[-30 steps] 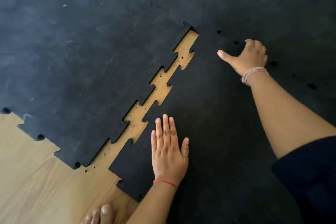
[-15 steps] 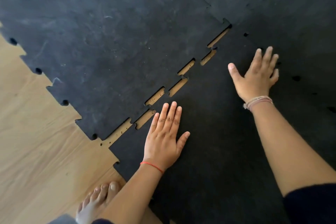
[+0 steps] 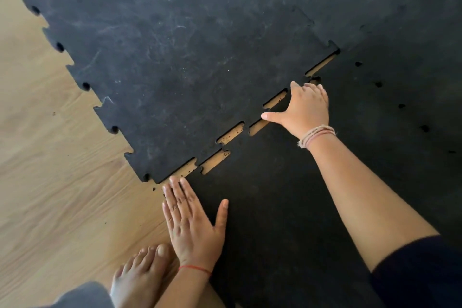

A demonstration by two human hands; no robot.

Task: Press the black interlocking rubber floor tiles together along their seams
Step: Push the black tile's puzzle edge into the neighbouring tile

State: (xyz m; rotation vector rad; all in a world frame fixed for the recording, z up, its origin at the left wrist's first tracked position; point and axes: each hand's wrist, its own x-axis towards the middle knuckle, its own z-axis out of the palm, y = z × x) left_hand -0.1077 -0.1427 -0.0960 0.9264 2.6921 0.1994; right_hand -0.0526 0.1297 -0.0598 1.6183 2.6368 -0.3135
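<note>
A large scuffed black rubber tile (image 3: 175,45) fills the upper left, its toothed edge facing a darker black tile (image 3: 275,207) at the lower right. Between them runs a diagonal seam (image 3: 230,134) with narrow slots of wood floor showing through. My left hand (image 3: 192,225) lies flat, fingers together, on the near left corner of the darker tile, fingertips at the seam's lower end. My right hand (image 3: 303,110) rests on the darker tile at the seam's upper part, thumb stretched left along a slot, fingers curled at the teeth.
Light wood floor (image 3: 57,182) spreads to the left and below. A bare foot (image 3: 142,272) stands on it beside my left wrist. More black tiles (image 3: 400,20) continue to the upper right, with small holes along a joined seam (image 3: 400,105).
The gap along the seam has narrowed to short slots. My left hand slid down to the tile's near corner. My right hand moved left onto the seam, fingers now curled.
</note>
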